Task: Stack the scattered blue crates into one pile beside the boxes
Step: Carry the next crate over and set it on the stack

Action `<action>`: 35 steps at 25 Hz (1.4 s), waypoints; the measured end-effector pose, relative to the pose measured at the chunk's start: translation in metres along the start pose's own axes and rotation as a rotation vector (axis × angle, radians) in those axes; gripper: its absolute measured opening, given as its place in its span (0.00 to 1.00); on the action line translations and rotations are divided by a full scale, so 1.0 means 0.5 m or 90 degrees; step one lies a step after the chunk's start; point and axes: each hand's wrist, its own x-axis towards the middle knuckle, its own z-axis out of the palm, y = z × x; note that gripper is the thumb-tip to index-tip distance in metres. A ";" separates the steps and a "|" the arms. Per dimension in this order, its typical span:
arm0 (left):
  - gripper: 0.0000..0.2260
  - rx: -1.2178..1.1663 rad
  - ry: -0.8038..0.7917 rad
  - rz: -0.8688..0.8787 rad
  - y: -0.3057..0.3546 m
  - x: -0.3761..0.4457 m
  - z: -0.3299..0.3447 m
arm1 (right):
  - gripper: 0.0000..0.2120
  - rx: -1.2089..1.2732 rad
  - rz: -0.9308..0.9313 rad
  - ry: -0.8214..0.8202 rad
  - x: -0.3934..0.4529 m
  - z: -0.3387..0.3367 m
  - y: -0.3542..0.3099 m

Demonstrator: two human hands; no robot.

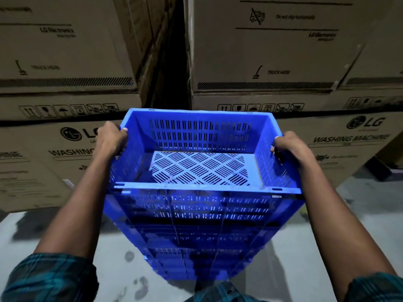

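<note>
A blue slotted crate [200,168] sits at the top of a tall pile of blue crates [196,236] in the middle of the head view. My left hand [112,138] grips its left rim near the far corner. My right hand [290,147] grips its right rim. The top crate is empty and its perforated floor shows. The pile stands on the pale floor right in front of the stacked cardboard boxes [272,57].
Large brown washing machine cartons [54,62] form a wall behind the pile, with a dark narrow gap [170,62] between the two columns. Pale concrete floor [65,232] with dark stains lies on both sides of the pile.
</note>
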 end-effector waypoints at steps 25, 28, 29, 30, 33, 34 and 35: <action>0.14 0.150 0.020 0.492 0.006 -0.264 0.043 | 0.23 -0.278 -0.457 0.077 -0.372 0.109 0.042; 0.20 0.125 -0.014 0.618 -0.001 -0.318 0.034 | 0.24 -0.346 -0.554 0.077 -0.400 0.138 0.048; 0.23 0.139 -0.020 0.643 -0.008 -0.325 0.034 | 0.24 -0.365 -0.573 0.080 -0.402 0.146 0.048; 0.25 0.149 -0.020 0.652 -0.016 -0.326 0.034 | 0.23 -0.368 -0.583 0.083 -0.401 0.150 0.047; 0.30 0.111 0.026 0.652 -0.043 -0.318 0.031 | 0.16 -0.325 -0.596 0.106 -0.398 0.153 0.045; 0.30 0.102 0.061 0.658 -0.052 -0.319 0.032 | 0.13 -0.314 -0.606 0.117 -0.399 0.152 0.048; 0.29 0.105 0.104 0.665 -0.061 -0.321 0.034 | 0.12 -0.302 -0.621 0.127 -0.401 0.152 0.053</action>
